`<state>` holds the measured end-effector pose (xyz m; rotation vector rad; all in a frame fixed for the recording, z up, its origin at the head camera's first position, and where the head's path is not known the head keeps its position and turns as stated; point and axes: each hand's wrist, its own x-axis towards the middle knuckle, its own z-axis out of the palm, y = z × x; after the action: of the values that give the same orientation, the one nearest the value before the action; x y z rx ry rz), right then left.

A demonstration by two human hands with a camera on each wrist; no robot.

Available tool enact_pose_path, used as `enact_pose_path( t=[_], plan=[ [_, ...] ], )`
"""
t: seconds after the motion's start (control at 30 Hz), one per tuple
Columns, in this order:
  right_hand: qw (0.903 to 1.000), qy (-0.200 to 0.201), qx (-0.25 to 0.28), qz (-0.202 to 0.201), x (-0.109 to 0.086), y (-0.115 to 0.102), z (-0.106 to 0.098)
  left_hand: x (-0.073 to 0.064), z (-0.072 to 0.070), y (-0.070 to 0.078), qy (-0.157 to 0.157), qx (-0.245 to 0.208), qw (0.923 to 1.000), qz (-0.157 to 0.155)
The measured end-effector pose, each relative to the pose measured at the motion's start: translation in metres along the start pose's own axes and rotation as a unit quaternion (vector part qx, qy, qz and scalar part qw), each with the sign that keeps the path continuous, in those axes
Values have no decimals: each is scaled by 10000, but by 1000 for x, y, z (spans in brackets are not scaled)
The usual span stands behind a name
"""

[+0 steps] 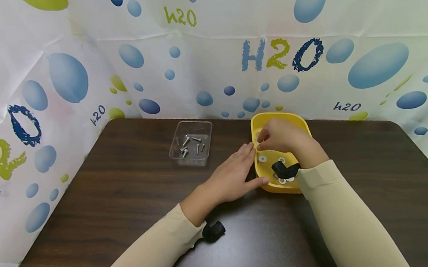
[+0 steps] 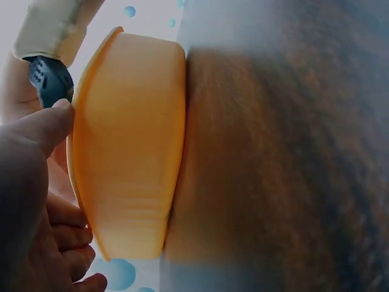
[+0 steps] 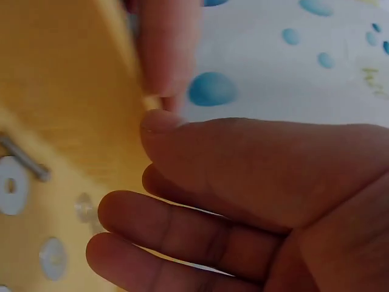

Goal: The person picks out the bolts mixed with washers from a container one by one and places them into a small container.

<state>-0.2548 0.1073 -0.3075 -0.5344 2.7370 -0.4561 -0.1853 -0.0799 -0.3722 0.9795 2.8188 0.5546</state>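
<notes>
A yellow plastic bin (image 1: 299,121) stands on the table, with several washers (image 1: 262,158) lying in it. My left hand (image 1: 232,175) has its fingers extended and touches the bin's left rim, thumb at the near end. In the left wrist view, the thumb and fingertips of that hand lie along the bin's edge. My right hand (image 1: 283,136) is over the bin, its thumb and bent fingers near the left rim. Whether anything is between those fingertips is hidden. The right wrist view shows a metal bolt (image 3: 24,158) and pale washers (image 3: 53,258) below the hand.
A clear plastic tray (image 1: 191,161) with several bolts (image 1: 186,141) stands left of the bin. Both are on a dark wooden table (image 1: 129,197). A white sheet (image 1: 209,59) printed with blue drops hangs behind the table. Black wrist devices (image 1: 213,232) sit at both cuffs.
</notes>
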Motion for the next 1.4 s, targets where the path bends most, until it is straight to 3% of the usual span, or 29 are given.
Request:
enact_pose_path(
  t=[0.4, 0.67, 1.4],
  plan=[
    [9949, -964, 229, 175, 18, 8, 24, -1, 2, 0, -22, 83, 10000, 41],
    [9939, -948, 190, 534, 21, 8, 28, -1, 3, 0, 5, 74, 9999, 75],
    [9942, -794, 70, 723, 24, 5, 36, -2, 4, -2, 54, 110, 9998, 131]
  ],
)
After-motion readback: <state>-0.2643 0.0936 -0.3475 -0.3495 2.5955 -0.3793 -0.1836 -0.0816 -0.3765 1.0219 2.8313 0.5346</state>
